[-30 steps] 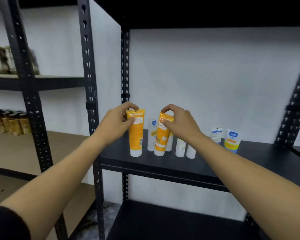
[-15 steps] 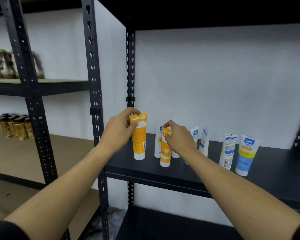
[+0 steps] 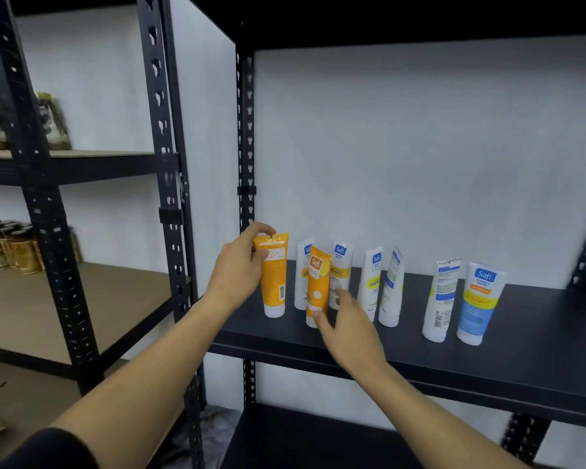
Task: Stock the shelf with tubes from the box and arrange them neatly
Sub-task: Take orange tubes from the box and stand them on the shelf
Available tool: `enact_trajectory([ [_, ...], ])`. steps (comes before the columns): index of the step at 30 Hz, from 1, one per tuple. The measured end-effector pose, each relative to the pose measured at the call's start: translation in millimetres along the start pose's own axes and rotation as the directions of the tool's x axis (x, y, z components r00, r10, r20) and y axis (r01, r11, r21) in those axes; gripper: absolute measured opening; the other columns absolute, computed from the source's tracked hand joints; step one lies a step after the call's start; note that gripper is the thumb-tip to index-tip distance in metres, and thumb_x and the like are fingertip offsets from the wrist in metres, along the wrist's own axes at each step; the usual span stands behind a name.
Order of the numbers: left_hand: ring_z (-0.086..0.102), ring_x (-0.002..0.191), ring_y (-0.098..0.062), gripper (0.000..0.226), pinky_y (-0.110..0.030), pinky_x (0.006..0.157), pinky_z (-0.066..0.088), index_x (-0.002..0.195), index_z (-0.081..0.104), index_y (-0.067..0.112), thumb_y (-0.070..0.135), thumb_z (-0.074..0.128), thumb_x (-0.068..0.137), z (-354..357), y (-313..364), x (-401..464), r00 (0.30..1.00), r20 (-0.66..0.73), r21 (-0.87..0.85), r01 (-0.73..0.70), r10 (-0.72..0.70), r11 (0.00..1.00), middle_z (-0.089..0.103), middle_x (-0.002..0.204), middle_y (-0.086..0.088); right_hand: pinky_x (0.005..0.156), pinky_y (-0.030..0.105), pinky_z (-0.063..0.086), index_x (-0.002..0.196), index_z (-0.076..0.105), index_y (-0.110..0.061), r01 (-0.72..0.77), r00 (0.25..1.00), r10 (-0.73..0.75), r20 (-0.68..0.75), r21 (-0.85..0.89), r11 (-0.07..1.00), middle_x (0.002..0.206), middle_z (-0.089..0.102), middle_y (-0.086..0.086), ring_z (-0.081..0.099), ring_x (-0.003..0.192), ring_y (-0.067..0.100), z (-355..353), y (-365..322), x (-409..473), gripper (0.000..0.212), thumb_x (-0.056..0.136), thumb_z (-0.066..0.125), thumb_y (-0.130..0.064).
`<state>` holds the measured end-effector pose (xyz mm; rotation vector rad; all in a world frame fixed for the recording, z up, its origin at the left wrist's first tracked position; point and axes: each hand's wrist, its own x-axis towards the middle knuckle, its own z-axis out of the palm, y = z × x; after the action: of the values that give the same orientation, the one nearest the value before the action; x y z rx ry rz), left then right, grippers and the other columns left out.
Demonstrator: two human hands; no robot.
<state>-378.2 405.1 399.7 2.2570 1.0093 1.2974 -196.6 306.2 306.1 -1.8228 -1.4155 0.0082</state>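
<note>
My right hand (image 3: 347, 328) off leaning orange tube (image 3: 318, 282) now, fingers loose; left hand (image 3: 241, 269) still grips upright orange tube (image 3: 274, 275) on shelf (image 3: 521, 350).

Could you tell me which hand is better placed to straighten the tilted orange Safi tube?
Right. The right hand is open at the tilted orange tube, while the left hand grips the other orange tube.

Even, cool light is falling on the white back wall (image 3: 420, 157), while the underside of the upper shelf (image 3: 386, 15) is sinking into black. Motion blur is smearing the right hand (image 3: 347, 328) and the jars (image 3: 11, 248) at left; wide-angle distortion is bending the shelf uprights (image 3: 163, 164).
</note>
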Motion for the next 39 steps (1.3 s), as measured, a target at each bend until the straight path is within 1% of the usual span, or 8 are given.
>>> enact_trajectory([
  [4,0.065,0.079,-0.02,0.033,-0.045,0.072,0.057,0.111,0.05,0.041,0.011,0.05,0.099,11,-5,3,1.0,0.012,0.008,0.01,-0.01,1.0,0.067,0.091,-0.003,0.102,0.033,0.044,0.135,0.049,-0.023,0.076,0.995,-0.056,0.078,-0.287,0.955,0.137,0.054,-0.002,0.052,0.122,0.016,11,17,-13,0.051,0.099,0.036,-0.057],
  [8,0.064,0.08,-0.02,0.033,-0.044,0.071,0.057,0.11,0.051,0.04,0.009,0.047,0.1,21,-12,6,0.999,0.017,-0.005,0.03,-0.03,1.0,0.067,0.09,-0.003,0.122,0.034,0.015,0.154,0.03,-0.019,0.119,0.988,-0.057,0.145,-0.468,0.875,0.161,0.029,0.001,0.024,0.149,0.018,19,20,-20,0.093,0.088,-0.015,-0.065],
  [13,0.064,0.089,-0.007,0.03,-0.025,0.072,0.053,0.115,0.049,0.04,0.013,0.045,0.103,37,-24,-2,0.999,0.015,-0.106,0.045,-0.044,0.993,0.065,0.097,0.008,0.123,0.036,0.015,0.156,0.026,-0.014,0.116,0.989,-0.056,0.137,-0.489,0.865,0.162,0.029,0.003,0.023,0.15,0.019,26,24,-18,0.123,0.067,-0.041,-0.066],
  [18,0.063,0.094,-0.002,0.033,-0.014,0.074,0.049,0.126,0.047,0.039,0.015,0.043,0.104,45,-28,-10,0.999,-0.021,-0.153,0.043,-0.047,0.987,0.064,0.102,0.01,0.124,0.036,0.012,0.157,0.021,-0.015,0.12,0.987,-0.05,0.154,-0.49,0.863,0.163,0.024,0.003,0.019,0.151,0.019,24,21,-18,0.109,0.073,-0.029,-0.063],
  [22,0.062,0.098,0.001,0.04,-0.018,0.083,0.053,0.136,0.044,0.039,0.015,0.043,0.104,50,-30,-14,0.997,-0.049,-0.165,0.052,-0.061,0.985,0.064,0.109,0.013,0.124,0.038,0.013,0.157,0.023,-0.015,0.109,0.987,-0.035,0.157,-0.494,0.862,0.163,0.024,0.004,0.019,0.151,0.02,24,21,-18,0.102,0.082,-0.026,-0.064],
  [27,0.061,0.109,-0.003,0.075,-0.025,0.091,0.052,0.152,0.01,0.047,0.018,0.054,0.099,56,-38,-28,0.993,-0.028,-0.222,0.102,-0.111,0.97,0.056,0.126,0.017,0.123,0.041,0.016,0.156,0.027,-0.016,0.088,0.991,-0.03,0.128,-0.474,0.876,0.161,0.03,0.002,0.025,0.149,0.02,25,21,-18,0.118,0.071,-0.039,-0.066],
  [33,0.055,0.122,-0.016,0.1,-0.046,0.101,0.047,0.149,-0.008,0.049,0.037,0.07,0.087,65,-58,-51,0.977,-0.027,-0.052,0.209,-0.211,0.977,0.058,0.132,0.006,0.114,0.037,0.037,0.147,0.033,-0.027,0.01,0.999,-0.019,-0.027,-0.292,0.956,0.137,0.057,-0.008,0.051,0.129,0.013,21,14,-18,0.063,0.097,0.025,-0.064],
  [39,0.058,0.096,-0.001,0.082,-0.046,0.098,0.047,0.147,0.014,0.04,0.041,0.069,0.087,78,-70,-61,0.984,-0.135,0.07,0.125,-0.115,0.99,0.058,0.101,0.022,0.095,0.039,0.053,0.15,0.019,-0.033,-0.025,0.995,0.014,-0.101,-0.11,0.994,0.119,0.067,-0.013,0.067,0.105,0.013,14,3,-11,0.067,0.095,0.042,-0.063],
])
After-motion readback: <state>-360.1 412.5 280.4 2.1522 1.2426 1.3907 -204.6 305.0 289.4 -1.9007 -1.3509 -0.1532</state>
